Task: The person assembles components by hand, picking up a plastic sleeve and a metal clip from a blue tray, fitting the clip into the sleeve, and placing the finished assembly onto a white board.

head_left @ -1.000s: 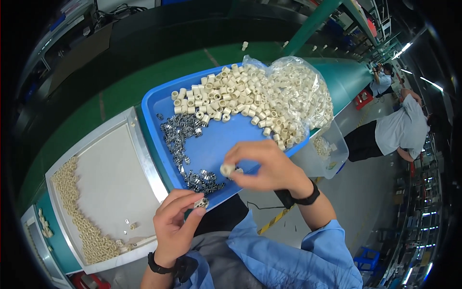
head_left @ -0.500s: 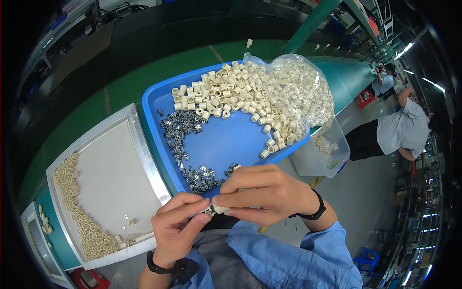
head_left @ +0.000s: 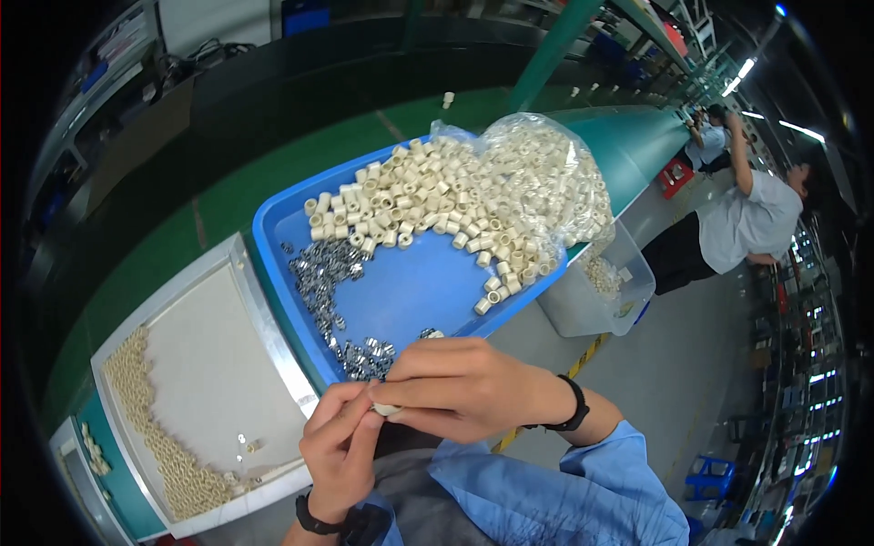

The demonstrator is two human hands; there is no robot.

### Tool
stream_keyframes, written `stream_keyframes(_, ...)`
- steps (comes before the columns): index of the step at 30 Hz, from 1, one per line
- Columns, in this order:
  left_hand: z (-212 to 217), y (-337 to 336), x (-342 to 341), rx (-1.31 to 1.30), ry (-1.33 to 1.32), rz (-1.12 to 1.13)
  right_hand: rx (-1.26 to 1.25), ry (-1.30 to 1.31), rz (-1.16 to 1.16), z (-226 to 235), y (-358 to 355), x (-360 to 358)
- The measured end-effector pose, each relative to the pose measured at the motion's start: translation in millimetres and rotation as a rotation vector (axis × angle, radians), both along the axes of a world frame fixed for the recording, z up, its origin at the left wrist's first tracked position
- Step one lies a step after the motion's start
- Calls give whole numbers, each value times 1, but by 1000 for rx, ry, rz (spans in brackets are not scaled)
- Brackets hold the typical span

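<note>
My two hands meet just in front of the blue tray (head_left: 267,238), fingertips pressed together. A short cream plastic sleeve (head_left: 387,409) is pinched by my right hand (head_left: 469,387), partly covered by its fingers. My left hand (head_left: 341,441) is closed at the sleeve's left end; the small metal clip between its fingertips half a second ago is now hidden. Inside the tray, cream sleeves (head_left: 428,187) are heaped along the far side. Shiny metal clips (head_left: 319,282) lie along its left and near edges.
A clear plastic bag (head_left: 546,173) of cream sleeves rests on the tray's right end. To the left, a metal-framed tray (head_left: 264,318) holds rows of small cream pieces (head_left: 150,428). A translucent bin (head_left: 592,305) stands right of the bench. Another person (head_left: 751,223) is farther right.
My hands have closed in on each other, covering the metal clip and most of the sleeve. The view has shifted slightly, so the trays sit lower in it.
</note>
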State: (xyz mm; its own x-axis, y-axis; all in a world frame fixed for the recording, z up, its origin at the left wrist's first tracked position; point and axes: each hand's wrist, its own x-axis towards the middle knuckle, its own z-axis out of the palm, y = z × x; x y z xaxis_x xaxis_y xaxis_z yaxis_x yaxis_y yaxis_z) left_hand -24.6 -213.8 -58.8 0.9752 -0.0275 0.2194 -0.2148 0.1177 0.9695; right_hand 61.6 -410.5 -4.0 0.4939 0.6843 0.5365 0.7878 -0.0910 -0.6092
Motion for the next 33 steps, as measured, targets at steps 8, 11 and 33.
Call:
stream_keyframes(8,10,9,15,441,-178,58,-15,-90,-59,0,1,4)
stream_keyframes(11,9,7,25,496,-190,98,-37,-127,-92,-2,-1,15)
stream_keyframes(33,-47,-15,519,867,-37,-22,-365,231,-447,-59,-94,77)
